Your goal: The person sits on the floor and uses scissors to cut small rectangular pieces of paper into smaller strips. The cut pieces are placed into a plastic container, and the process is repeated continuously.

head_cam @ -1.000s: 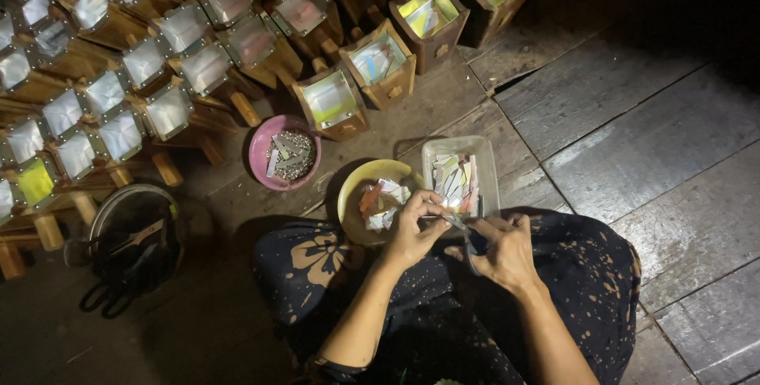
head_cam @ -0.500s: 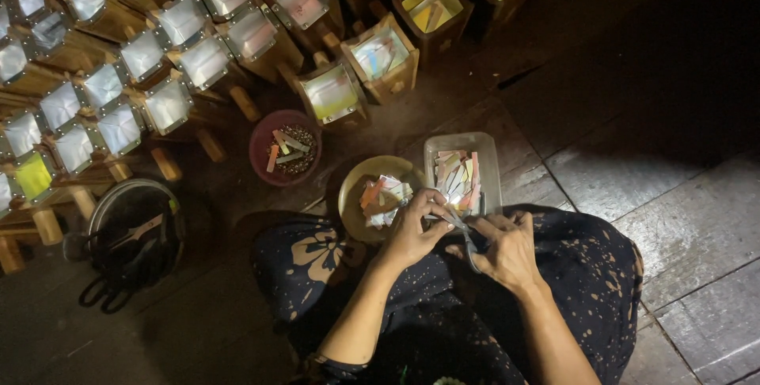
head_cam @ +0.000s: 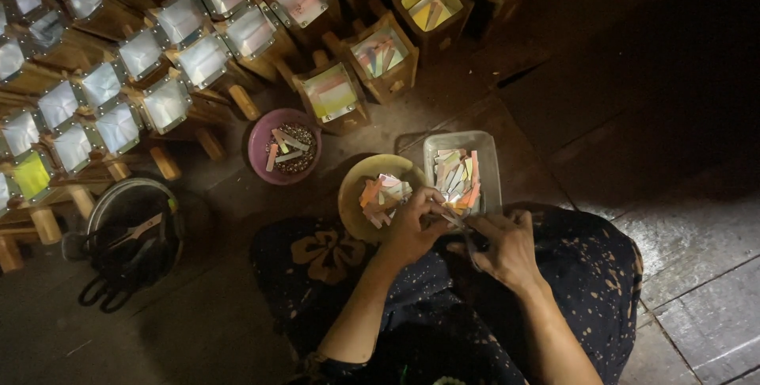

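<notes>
Left hand (head_cam: 413, 231): curled over the lap, fingertips pinched on the near end of a small pale paper strip (head_cam: 448, 219), placed just at the near rim of the two nearest containers, seemingly so that loose pieces stay within reach. Right hand (head_cam: 507, 244): fingers closed around the other end of the same strip together with a thin dark tool, possibly scissors; which it is cannot be told in the dim light. The strip lies between the two hands, over the patterned dark cloth (head_cam: 586, 274) covering the person's knees. Yellow bowl (head_cam: 372, 195): one, just beyond the left hand, holding a heap of pink, orange and white paper strips. Clear rectangular tray (head_cam: 491, 155): one, touching the bowl on its right, holding more strips laid roughly lengthwise, likely a sorted lot kept apart from the heap. Pink bowl (head_cam: 261, 144): one, further left, with dark small bits and about three strips on top. Dark round basin (head_cam: 127, 231): one, at the near left, with a pair of scissors (head_cam: 103, 294) at its near edge. Small wooden-framed boxes (head_cam: 166, 104): upwards of twenty in view, ranked in rows across the far left and far centre; most faced with pale paper, one green-yellow at the left edge, five or so at far right filled with coloured strips. Plank floor (head_cam: 697, 242): lit at the right only.
</notes>
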